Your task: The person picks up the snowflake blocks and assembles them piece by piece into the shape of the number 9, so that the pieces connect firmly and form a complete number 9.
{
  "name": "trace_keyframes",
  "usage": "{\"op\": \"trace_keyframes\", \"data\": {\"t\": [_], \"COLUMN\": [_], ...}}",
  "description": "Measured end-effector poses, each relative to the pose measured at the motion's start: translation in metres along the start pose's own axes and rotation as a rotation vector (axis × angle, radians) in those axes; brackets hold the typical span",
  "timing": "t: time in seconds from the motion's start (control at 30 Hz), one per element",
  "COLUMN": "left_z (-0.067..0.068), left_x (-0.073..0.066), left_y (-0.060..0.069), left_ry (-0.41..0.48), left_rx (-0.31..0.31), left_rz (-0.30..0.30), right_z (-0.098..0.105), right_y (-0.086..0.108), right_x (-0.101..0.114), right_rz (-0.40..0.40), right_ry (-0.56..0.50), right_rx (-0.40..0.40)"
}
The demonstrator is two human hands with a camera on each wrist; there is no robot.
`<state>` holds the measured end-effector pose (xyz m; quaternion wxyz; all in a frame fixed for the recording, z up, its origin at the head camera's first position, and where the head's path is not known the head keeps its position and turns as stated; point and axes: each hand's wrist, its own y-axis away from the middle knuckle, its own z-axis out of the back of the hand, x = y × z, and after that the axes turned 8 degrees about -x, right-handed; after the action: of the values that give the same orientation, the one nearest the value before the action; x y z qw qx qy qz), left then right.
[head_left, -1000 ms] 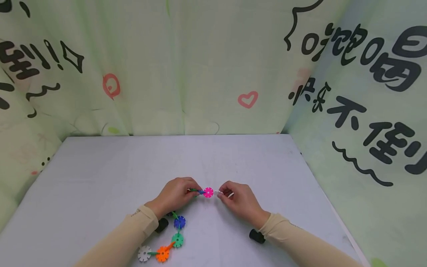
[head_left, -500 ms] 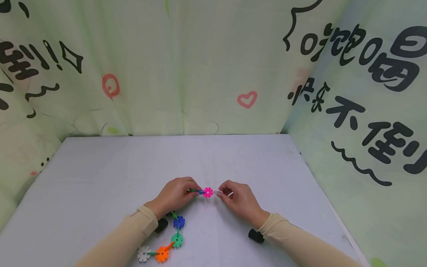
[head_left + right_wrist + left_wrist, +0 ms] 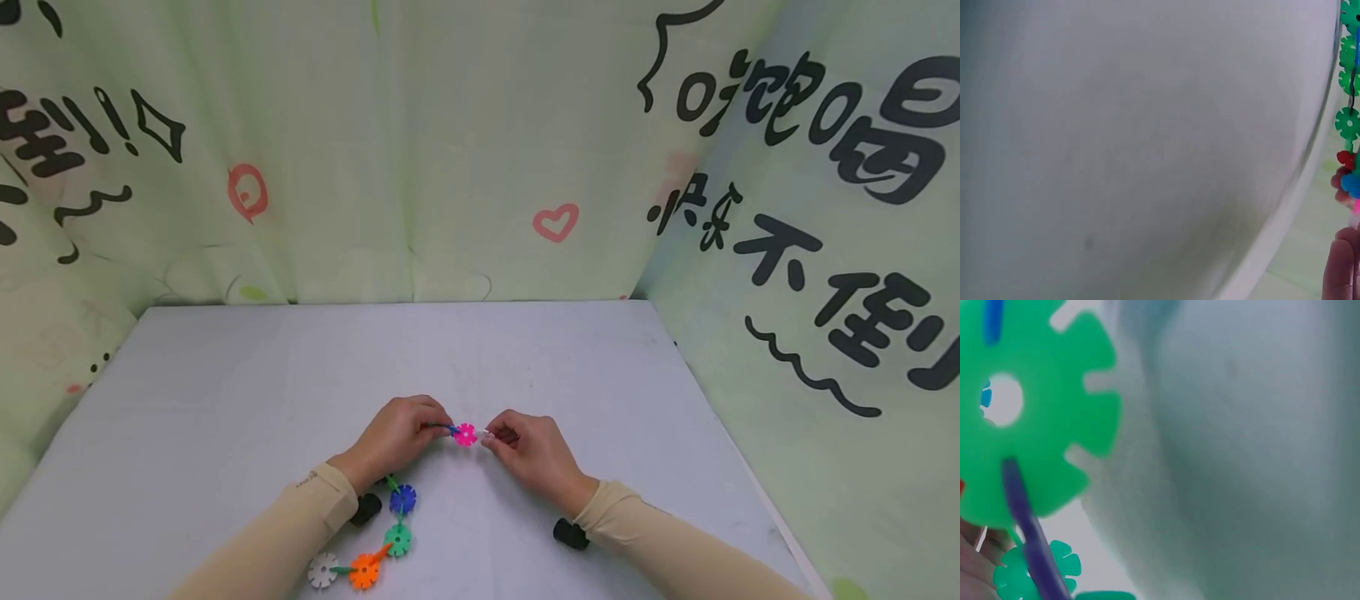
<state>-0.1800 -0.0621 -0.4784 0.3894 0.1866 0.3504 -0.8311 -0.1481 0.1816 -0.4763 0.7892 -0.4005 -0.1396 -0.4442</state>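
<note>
A pink notched snowflake disc (image 3: 465, 434) hangs between my two hands in the head view. My left hand (image 3: 401, 433) pinches the chain just left of it, by a blue disc (image 3: 452, 430) seen edge-on. On the other side, my right hand (image 3: 540, 454) pinches a white disc (image 3: 483, 434) that meets the pink one. A large green disc (image 3: 1047, 412) and an edge-on purple disc (image 3: 1041, 556) of the chain fill part of the left wrist view. Green discs (image 3: 1347, 123), a red disc (image 3: 1345, 159) and another blue disc (image 3: 1351, 184) show at the right wrist view's edge.
More of the chain lies on the white table (image 3: 225, 400): a blue disc (image 3: 402, 499), a green disc (image 3: 398, 540), an orange disc (image 3: 364, 572) and a white end disc (image 3: 323, 571). Black wrist devices (image 3: 572, 534) sit under both sleeves. A printed curtain (image 3: 465, 150) surrounds the table.
The right hand has shifted slightly left, closer to the left hand. The pink disc has moved a little left and down, and less of the white disc shows. The chain on the table stays put.
</note>
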Motion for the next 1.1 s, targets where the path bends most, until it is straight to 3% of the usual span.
{"op": "trace_keyframes", "data": {"t": [0.43, 0.7, 0.83, 1.1], "left_z": [-0.002, -0.001, 0.000, 0.001], "left_x": [0.001, -0.001, 0.000, 0.001], "left_y": [0.001, 0.000, 0.000, 0.000], "left_ry": [0.063, 0.027, 0.012, -0.010], "left_rx": [-0.086, -0.084, -0.064, 0.021], "left_rz": [0.022, -0.038, -0.035, 0.007], "right_z": [-0.005, -0.005, -0.006, 0.000], "right_y": [-0.003, -0.007, -0.007, -0.010], "right_x": [0.003, 0.007, 0.006, 0.003], "right_rz": [-0.071, -0.037, -0.068, -0.107], "right_ry": [-0.035, 0.012, -0.025, -0.063], "right_rx": [-0.083, -0.067, -0.011, 0.217]}}
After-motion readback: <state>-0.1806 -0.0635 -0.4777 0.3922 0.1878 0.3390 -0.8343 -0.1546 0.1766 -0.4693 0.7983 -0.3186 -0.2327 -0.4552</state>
